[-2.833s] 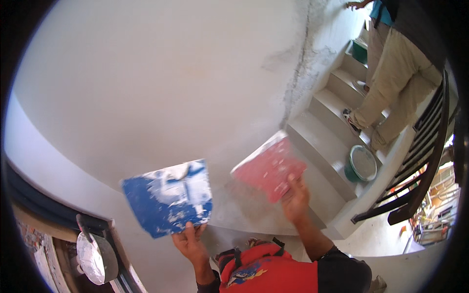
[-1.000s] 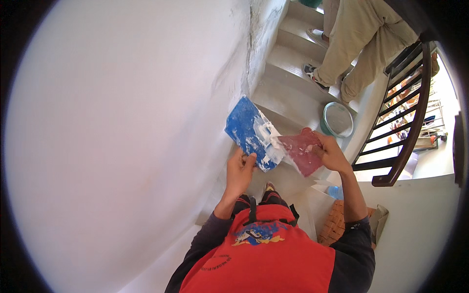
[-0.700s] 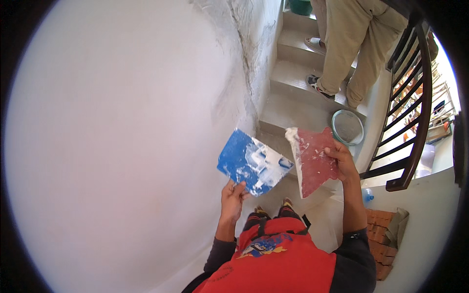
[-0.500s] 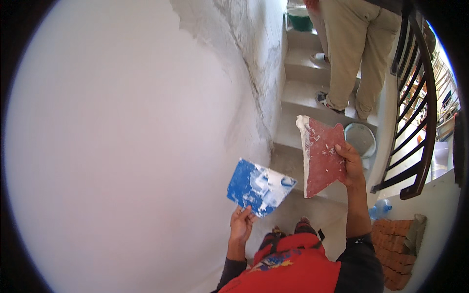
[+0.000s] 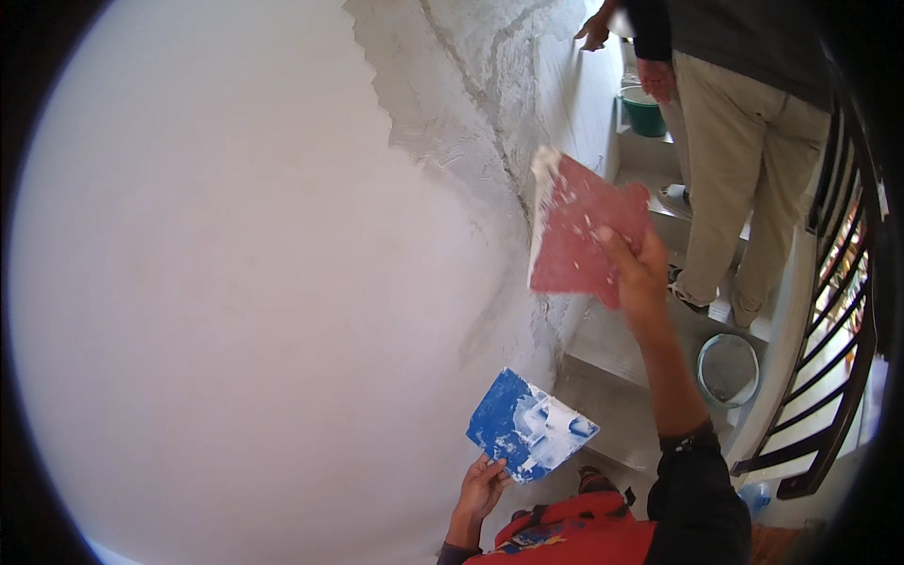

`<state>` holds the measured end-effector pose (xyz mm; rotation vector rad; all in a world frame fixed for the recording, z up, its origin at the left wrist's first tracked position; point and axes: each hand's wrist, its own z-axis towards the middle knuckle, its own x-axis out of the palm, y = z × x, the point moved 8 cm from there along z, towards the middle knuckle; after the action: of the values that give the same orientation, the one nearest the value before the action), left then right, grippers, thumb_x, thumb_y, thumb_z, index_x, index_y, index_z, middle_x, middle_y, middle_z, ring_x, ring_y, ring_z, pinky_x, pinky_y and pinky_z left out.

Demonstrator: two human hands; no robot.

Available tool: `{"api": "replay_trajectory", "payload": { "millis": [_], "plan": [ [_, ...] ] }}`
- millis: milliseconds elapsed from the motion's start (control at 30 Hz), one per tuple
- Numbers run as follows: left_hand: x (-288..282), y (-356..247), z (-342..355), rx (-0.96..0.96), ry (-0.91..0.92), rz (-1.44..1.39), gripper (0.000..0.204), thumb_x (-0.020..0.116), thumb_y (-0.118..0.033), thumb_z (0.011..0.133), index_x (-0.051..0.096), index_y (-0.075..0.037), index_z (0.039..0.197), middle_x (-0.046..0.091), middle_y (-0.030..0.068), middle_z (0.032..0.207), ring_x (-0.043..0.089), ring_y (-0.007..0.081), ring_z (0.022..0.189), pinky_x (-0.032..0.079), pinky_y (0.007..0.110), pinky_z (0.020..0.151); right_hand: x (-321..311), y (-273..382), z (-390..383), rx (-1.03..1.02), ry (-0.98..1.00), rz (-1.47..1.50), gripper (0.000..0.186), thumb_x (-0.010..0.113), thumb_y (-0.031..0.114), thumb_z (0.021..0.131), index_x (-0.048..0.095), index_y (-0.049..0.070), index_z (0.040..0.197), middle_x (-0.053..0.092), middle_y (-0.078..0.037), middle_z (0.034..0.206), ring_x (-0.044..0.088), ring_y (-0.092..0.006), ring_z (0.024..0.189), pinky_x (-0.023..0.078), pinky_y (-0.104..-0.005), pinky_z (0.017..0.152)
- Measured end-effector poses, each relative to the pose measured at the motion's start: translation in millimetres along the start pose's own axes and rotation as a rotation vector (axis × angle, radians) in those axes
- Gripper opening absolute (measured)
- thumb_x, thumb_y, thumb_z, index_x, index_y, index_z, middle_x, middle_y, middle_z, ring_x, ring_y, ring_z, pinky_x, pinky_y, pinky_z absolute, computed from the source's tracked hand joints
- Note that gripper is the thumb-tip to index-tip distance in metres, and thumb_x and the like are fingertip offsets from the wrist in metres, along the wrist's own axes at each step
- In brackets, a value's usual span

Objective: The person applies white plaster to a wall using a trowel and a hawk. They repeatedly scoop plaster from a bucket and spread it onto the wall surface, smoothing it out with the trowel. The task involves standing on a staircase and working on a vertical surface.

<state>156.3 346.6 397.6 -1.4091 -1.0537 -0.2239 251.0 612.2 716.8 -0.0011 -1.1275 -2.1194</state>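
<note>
My left hand [image 5: 482,485] is closed on a blue plastic board [image 5: 499,410] smeared with white paste, low beside the wall. My right hand [image 5: 640,273], raised higher, grips a red plastic scraper [image 5: 579,240] with a thick white line of paste along its left edge. The scraper appears slightly blurred and is in front of the white wall [image 5: 235,264] near a rough grey cracked patch [image 5: 461,94]; I cannot tell whether it touches the wall.
Stairs [image 5: 607,344] climb at the right, with a pale bucket [image 5: 727,367] on a lower step and a green bucket [image 5: 645,118] higher up. A person in khaki trousers [image 5: 716,188] stands on them, another partly hidden beyond. A dark curved railing [image 5: 852,386] lines the right side.
My right hand has lifted the red scraper up and leftward towards the grey patch. My left hand with the blue board appears lower in view, and the view has shifted further up the wall.
</note>
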Motion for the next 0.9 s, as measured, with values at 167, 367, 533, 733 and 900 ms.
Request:
{"api": "replay_trajectory", "payload": {
  "millis": [167,367,533,733,900],
  "plan": [
    [10,-2,-7,0.077,-0.092,-0.035,0.026,0.053,-0.004,0.086,0.049,0.0,0.111,0.062,0.0103,0.101,0.063,0.0179,0.084,0.054,0.033,0.071,83,42,23,-0.59,0.036,-0.412,0.031,0.055,0.009,0.086,0.053,0.0,0.116,0.062,-0.013,0.106,0.061,-0.0216,0.094,0.046,-0.0293,0.081],
    [5,9,-5,0.153,-0.094,-0.029,0.027,0.052,-0.003,0.086,0.049,-0.001,0.113,0.062,0.0104,0.102,0.063,0.0203,0.086,0.053,0.034,0.076,157,40,57,-0.91,-0.111,-0.648,0.032,0.053,0.005,0.083,0.055,0.005,0.115,0.06,-0.016,0.101,0.061,-0.0318,0.089,0.05,-0.0356,0.074],
    [-3,19,-4,0.153,-0.131,-0.019,0.029,0.051,-0.004,0.087,0.047,-0.001,0.115,0.06,0.0112,0.106,0.062,0.0214,0.091,0.052,0.036,0.079,201,6,67,-0.783,-0.093,-0.776,0.036,0.053,0.0,0.08,0.054,0.006,0.116,0.06,-0.014,0.099,0.061,-0.031,0.086,0.052,-0.0375,0.07],
    [33,7,-23,0.189,-0.276,-0.088,0.026,0.048,-0.003,0.089,0.046,0.001,0.114,0.061,0.0129,0.103,0.062,0.0217,0.088,0.052,0.034,0.078,184,-7,45,-0.885,0.048,-0.622,0.036,0.05,-0.001,0.076,0.054,0.005,0.111,0.057,-0.012,0.096,0.06,-0.0281,0.086,0.051,-0.0384,0.068],
    [23,11,-25,0.152,-0.289,-0.058,0.027,0.051,-0.004,0.087,0.048,-0.001,0.114,0.06,0.0113,0.107,0.062,0.021,0.092,0.052,0.036,0.078,155,-4,102,-0.781,-0.035,-0.58,0.036,0.049,-0.002,0.076,0.054,0.006,0.111,0.059,-0.012,0.089,0.06,-0.0289,0.082,0.051,-0.0387,0.065]
  ]
}}
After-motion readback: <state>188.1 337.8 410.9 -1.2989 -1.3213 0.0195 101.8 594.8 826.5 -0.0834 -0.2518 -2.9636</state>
